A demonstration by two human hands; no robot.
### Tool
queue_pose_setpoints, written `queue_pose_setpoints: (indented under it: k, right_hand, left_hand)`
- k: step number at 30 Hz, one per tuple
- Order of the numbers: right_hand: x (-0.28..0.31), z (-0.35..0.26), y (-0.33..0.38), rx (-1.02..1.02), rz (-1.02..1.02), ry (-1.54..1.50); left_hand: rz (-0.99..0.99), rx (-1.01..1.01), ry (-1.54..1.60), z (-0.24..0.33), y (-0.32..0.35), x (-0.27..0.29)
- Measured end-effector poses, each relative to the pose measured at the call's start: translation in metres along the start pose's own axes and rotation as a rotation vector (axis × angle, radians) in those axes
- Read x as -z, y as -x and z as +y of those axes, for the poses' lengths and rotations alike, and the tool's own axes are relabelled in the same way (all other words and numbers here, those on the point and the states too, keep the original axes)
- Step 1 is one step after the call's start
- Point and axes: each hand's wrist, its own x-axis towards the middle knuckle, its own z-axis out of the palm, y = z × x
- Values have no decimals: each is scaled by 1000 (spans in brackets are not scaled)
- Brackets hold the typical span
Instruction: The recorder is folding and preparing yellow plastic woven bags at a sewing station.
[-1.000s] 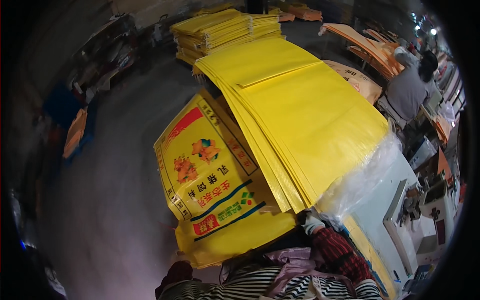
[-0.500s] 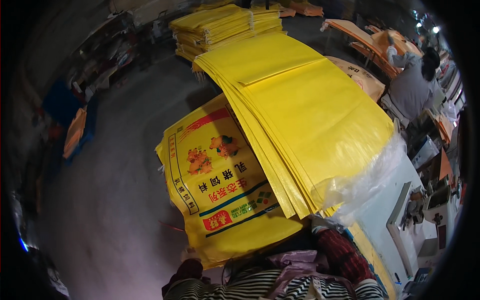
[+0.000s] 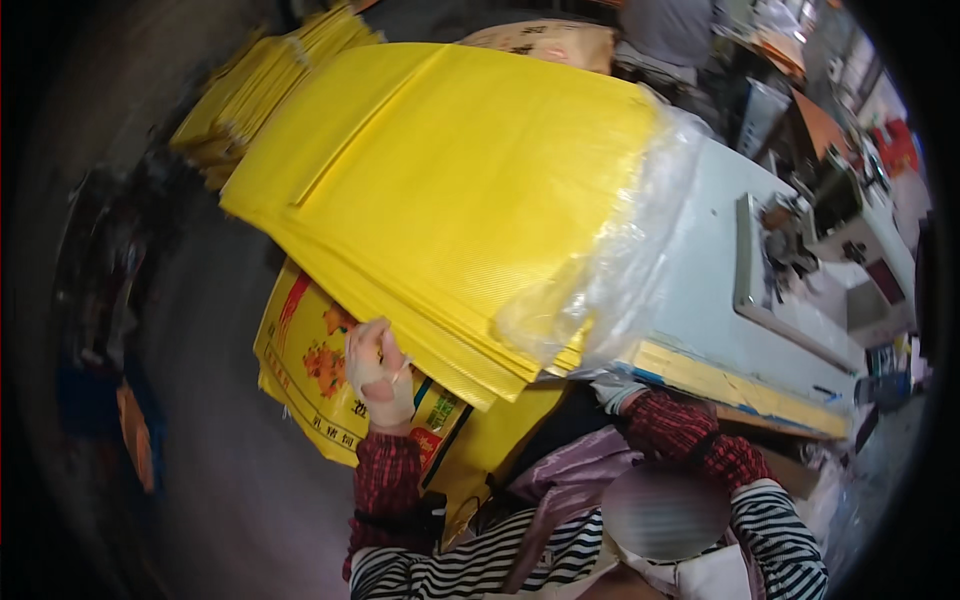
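Sack stack [image 3: 450, 190] on table [image 3: 700, 290]

Floor [image 3: 230, 500]: dark grey concrete, dim at the left. Desk [image 3: 720, 300]: white top, yellow front edge, sewing machine [image 3: 800, 240] at its right end. Further yellow stacks [image 3: 260, 90] lie on the floor beyond, top left

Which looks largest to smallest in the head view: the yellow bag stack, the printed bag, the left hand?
1. yellow bag stack, largest.
2. printed bag, partly hidden under the stack.
3. left hand, clearly smallest, resting on the printed bag.
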Motion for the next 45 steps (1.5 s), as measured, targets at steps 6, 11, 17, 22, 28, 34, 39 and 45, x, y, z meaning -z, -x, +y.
queue_pose_setpoints:
  k: [6, 11, 17, 22, 28, 34, 39, 45]
  right_hand:
    - [13, 3, 55, -91, -81, -344]
    - [-28, 33, 75, -277, 58, -536]
    - [-35, 40, 60, -106, 37, -488]
    - [-65, 49, 57, -19, 245, -456]
    - [-77, 58, 71, -24, 302, -485]
    - [-73, 57, 77, -95, 90, -534]
    - [-45, 48, 92, -68, 257, -450]
    - [-45, 56, 113, -115, 237, -576]
  left_hand:
    - [-205, -388, -481, 58, -59, -51]
    - [-236, 132, -218, 31, -21, -37]
    - [-126, -18, -130, 66, -1, -49]
    - [-370, -375, -357, 104, -5, -68]
    - [-682, -436, -508, 78, -14, -76]
    - [-684, -456, -441, 63, -27, -90]
    - [-823, -454, -457, 76, -50, -97]
    - [-784, -619, -691, 99, -37, -83]
